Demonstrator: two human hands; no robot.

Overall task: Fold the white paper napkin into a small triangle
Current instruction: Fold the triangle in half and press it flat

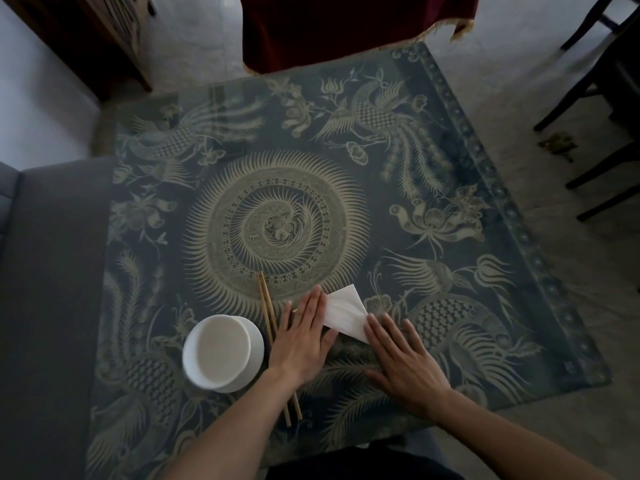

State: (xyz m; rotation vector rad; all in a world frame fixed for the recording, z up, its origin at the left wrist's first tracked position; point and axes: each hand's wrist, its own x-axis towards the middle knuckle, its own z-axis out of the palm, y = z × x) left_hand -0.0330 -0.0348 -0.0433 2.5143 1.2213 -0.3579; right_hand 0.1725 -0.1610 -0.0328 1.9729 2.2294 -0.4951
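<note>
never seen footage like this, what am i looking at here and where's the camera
There is no machine here. The one picture comes from a wide-angle camera worn on a person's head, looking down at their own hands. The left hand lies flat, fingers straight, pressing the left part of a white paper napkin, already folded to a pointed shape. The right hand rests flat at its near corner. Neither grips anything. On the patterned table also sit a white bowl and chopsticks, just left of the left hand.

Left hand (302, 337) flat, fingers straight and together, right hand (403, 363) flat, fingers spread, both palms down
</note>
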